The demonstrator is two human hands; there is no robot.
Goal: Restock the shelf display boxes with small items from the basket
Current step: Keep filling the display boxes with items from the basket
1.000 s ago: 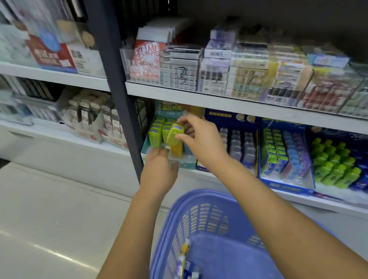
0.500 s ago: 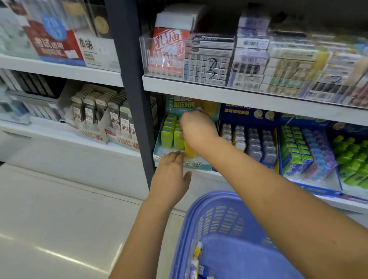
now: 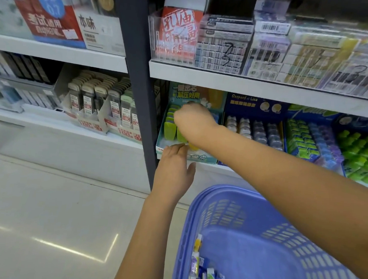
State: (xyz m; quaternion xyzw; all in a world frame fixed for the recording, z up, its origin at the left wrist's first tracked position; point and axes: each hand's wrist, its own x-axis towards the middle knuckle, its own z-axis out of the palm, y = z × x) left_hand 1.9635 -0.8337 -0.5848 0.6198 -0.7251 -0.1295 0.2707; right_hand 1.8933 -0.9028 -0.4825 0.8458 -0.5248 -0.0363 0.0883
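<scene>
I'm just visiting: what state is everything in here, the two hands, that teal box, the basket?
Teal box, partly filled, bare space at the front.
Green items, standing upright in rows.
Left hand, open, straight fingers touching the box's front edge.
Right hand, reaching into the box over the items; grip hidden.
Basket, holds a few packets in one corner.

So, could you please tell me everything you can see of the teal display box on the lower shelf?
The teal display box looks like printed cardboard: a low tray with an upright back card bearing Chinese print and a yellow panel. It stands on the lower shelf, between the dark post and a dark blue box. Green items stand in rows inside, with a yellow one in front. The left hand touches its front lip with straight fingers; the right hand is over the items, fingers hidden.
</scene>
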